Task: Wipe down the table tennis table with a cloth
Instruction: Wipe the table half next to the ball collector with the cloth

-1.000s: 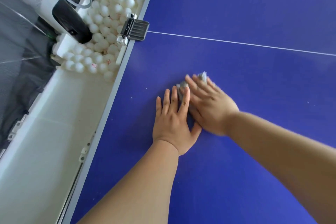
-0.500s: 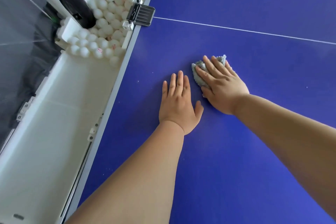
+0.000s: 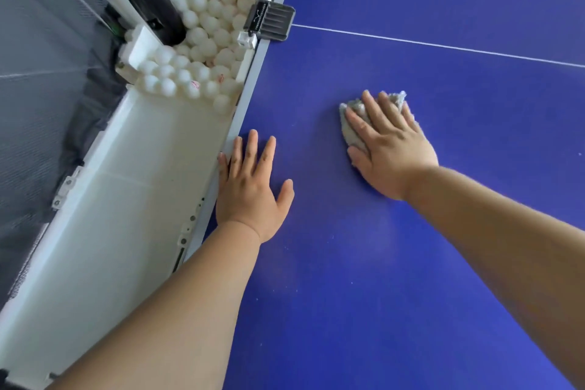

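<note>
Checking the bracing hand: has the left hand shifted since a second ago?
Yes. The left hand slid left to the blue table's grey edge, away from the crumpled grey cloth.

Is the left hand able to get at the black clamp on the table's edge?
Probably yes: the left hand lies flat by that same edge, and only bare blue table lies between it and the clamp.

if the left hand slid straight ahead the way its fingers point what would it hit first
Probably the black clamp fixed on the edge of the table: the left hand lies flat along that edge, with only bare blue surface between them.
</note>
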Available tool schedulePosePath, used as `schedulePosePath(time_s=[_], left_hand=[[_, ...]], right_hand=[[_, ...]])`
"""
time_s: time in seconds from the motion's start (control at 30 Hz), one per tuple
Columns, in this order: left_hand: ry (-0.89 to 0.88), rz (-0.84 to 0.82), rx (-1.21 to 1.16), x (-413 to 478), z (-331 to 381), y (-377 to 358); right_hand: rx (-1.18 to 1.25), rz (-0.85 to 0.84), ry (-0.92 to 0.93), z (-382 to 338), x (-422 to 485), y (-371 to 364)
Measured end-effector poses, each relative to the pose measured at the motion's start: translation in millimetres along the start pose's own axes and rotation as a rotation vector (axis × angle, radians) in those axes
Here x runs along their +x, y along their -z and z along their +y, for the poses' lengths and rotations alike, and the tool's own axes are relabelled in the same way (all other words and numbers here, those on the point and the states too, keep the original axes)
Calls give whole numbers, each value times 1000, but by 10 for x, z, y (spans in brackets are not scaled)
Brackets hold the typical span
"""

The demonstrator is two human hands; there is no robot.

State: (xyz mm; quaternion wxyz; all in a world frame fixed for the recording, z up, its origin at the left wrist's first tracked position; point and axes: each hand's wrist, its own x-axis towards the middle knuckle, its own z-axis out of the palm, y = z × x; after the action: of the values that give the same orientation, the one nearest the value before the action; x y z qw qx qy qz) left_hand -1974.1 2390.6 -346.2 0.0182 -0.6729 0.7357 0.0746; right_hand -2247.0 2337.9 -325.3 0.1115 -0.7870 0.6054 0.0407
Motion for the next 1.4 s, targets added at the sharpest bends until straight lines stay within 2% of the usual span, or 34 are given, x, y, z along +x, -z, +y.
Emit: schedulePosePath(time_s=[0.1,0.17,0.2,0.33,0.43,0.5,0.6,0.67,0.8,0.9,0.97,1.07,1.13,1.17,1.2,1.3,1.4], left_hand=[[4,-1,-24,16,4,20],[2,-4,-29,1,-2,27],[2,-4,-27,-2,-9,21],[3,-8,-36,-18,-20,-5],[-4,-10,-18,-16,-26,-10],[3,-19,-19,-14,-14,6],[20,-28,-33,-6,-4,23],[23,-27,-46,-14,0,16],[34,-16,-67,-29,-17,-11],[35,-26,-67,-20,-8,-15],[47,-37,-55,-30,-3,10],[92,-43,-25,-36,13,37],[131,-37,3,-48,23,47],[140,-32,6,-52,28,50],[138,-29,2,-52,26,50],[122,-16,-18,-54,21,30],[152,-19,6,-60,28,41]], right_hand=[[-15,-77,291,-307,-515,-168],[-12,-123,342,-145,-451,-136],[1,-104,291,-21,-271,-82],[64,-13,-141,363,640,165],[78,-7,-205,136,844,202],[30,0,-56,-199,671,124],[-43,-66,349,-578,107,-76],[-19,-115,430,-416,118,-55],[8,-1,52,6,969,148],[22,20,-74,-197,1421,229],[42,1,4,-474,1453,223],[-43,-44,326,-816,1109,71],[-96,-94,492,-788,935,16],[-103,-100,502,-701,986,42],[-102,-84,451,-615,1106,82],[-34,-13,147,-538,1590,215],[6,19,25,-756,1854,232]])
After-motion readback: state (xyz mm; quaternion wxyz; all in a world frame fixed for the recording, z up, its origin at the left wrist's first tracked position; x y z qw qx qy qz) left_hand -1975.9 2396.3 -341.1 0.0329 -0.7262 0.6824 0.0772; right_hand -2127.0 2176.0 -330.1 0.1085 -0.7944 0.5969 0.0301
